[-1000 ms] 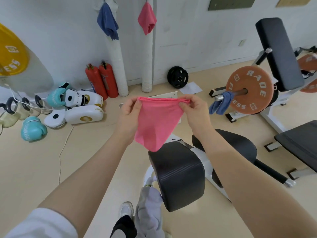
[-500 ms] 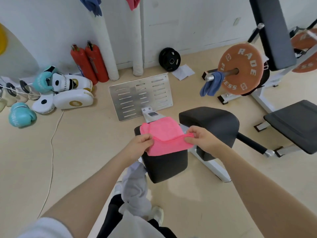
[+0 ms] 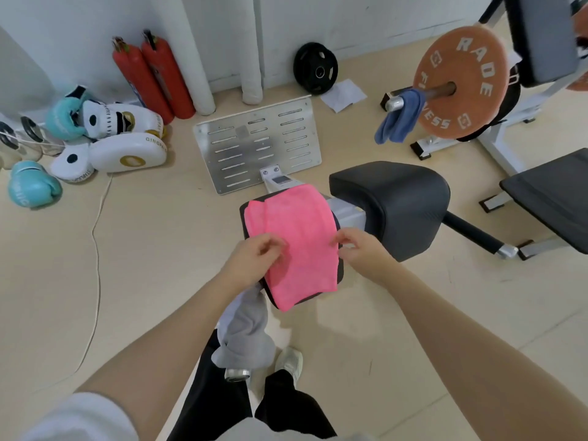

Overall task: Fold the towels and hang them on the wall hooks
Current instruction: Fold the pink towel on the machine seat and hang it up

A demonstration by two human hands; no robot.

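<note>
A pink towel [image 3: 299, 243] lies spread over a black padded seat [image 3: 339, 268] in front of me, its near end hanging over the pad's front edge. My left hand [image 3: 254, 257] rests at the towel's left edge with fingers curled on the cloth. My right hand [image 3: 361, 248] pinches the right edge. A grey towel [image 3: 245, 332] hangs below my left forearm, by my legs. A blue towel [image 3: 397, 119] is draped on a barbell end. The wall hooks are out of view.
A second black pad [image 3: 391, 202] and a bench [image 3: 553, 192] stand to the right, behind them an orange weight plate [image 3: 461, 81]. A metal footplate [image 3: 257, 144], two red extinguishers [image 3: 152, 74], boxing gloves and pads [image 3: 124, 151] and a floor cable [image 3: 95, 249] lie ahead and left.
I lowered the pink towel from chest height onto the black pad and spread it flat. My view tipped down, so the towels hanging on the wall left the frame.
</note>
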